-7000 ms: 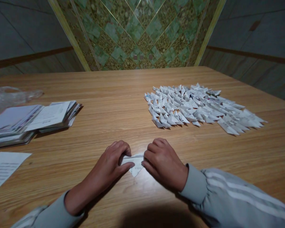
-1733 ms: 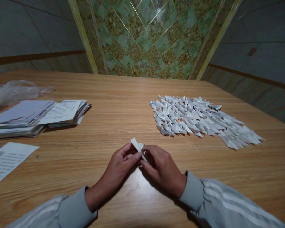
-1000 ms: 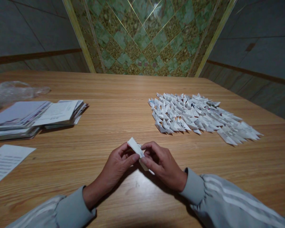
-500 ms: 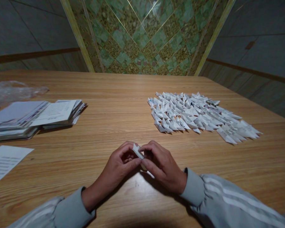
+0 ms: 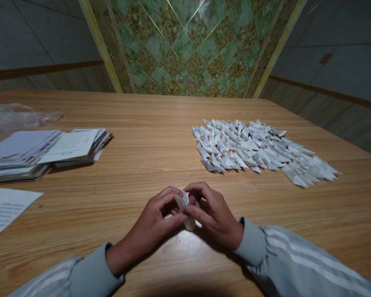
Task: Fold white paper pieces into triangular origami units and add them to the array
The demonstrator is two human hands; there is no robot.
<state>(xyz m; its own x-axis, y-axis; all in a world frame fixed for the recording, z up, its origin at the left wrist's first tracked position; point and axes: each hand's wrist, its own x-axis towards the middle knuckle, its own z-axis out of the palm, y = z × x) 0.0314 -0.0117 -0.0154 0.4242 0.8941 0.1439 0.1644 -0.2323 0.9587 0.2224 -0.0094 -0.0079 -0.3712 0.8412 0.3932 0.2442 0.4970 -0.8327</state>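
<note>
A small piece of folded paper (image 5: 189,224) is held between both hands above the near middle of the wooden table (image 5: 136,173). My left hand (image 5: 162,210) grips its left side, thumb toward me and fingers curled behind. From the other side my right hand (image 5: 208,208) pinches the paper near its upper part with thumb and index finger. The paper stands nearly upright, with parted layers at its top; fingers cover much of it. Beyond my right hand lies a dense group of folded paper boats (image 5: 241,148).
To the left are stacks of printed paper (image 5: 71,146) and a lavender-topped pile (image 5: 21,144). A crumpled clear plastic bag (image 5: 15,117) lies behind them. One loose printed sheet (image 5: 12,208) rests nearer, at the left edge. A tiled wall (image 5: 185,49) stands behind the table.
The folded paper has turned more upright and more of its lower end shows. My right fingers have shifted at its top edge; the left hand still holds it.
</note>
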